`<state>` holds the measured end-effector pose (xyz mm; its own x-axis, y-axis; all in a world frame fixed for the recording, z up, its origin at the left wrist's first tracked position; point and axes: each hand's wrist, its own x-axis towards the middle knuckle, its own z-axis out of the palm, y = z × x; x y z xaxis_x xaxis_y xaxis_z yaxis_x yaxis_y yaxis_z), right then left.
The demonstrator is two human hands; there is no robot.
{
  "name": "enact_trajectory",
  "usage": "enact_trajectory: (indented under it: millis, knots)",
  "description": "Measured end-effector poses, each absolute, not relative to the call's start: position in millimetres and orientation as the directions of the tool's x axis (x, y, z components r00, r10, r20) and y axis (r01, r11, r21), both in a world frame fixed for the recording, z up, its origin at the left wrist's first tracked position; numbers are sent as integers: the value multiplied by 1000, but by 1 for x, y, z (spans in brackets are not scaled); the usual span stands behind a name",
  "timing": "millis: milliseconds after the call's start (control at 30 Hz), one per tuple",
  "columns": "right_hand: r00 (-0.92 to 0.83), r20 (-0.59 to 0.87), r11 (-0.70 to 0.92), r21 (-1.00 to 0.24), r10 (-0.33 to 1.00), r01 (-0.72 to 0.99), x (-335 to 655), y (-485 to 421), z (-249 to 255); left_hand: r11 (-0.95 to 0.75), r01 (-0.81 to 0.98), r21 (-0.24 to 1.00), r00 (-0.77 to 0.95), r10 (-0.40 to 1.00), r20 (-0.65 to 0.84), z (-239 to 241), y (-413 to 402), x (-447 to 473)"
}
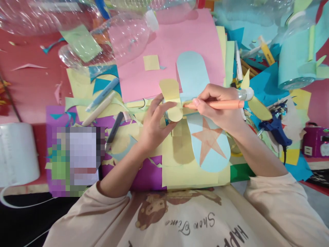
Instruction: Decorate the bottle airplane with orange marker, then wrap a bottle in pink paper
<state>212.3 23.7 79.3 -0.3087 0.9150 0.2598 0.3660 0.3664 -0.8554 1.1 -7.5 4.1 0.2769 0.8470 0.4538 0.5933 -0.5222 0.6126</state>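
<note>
My right hand (216, 103) grips an orange marker (226, 104), its tip close to the yellow paper on a small bottle craft. My left hand (156, 120) is closed around the craft's tail end, fingers on a yellow paper piece (172, 91) with rounded ends. The bottle lies sideways; its neck and white cap (249, 93) show beyond my right hand, with yellow paper blades beside the cap. One light blue paper wing (194, 70) extends away from me. The nearer wing (222, 149) bears an orange star (209, 139). Much of the bottle's body is hidden by my hands.
Pink paper (169, 41) lies behind the craft. Clear plastic bottles (128, 37) lie at the back left. Markers (102, 94) and scraps cover the left side. A blue glue gun (277, 128) and a bottle wrapped in light blue (298, 55) are at right.
</note>
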Motion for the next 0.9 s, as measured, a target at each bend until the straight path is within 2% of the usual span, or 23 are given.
enact_trajectory:
  millis: [267,567,900]
  knots:
    - [-377,259,393,-854,889,340,214,25,81,-538,583,609,281,836,470,6,-7,1]
    - [-380,215,359,-858,900,366,215,25,82,-575,576,581,282,807,519,7,-6,2]
    - [-371,205,344,-868,906,359,214,25,85,-513,624,590,265,849,458,6,-8,1]
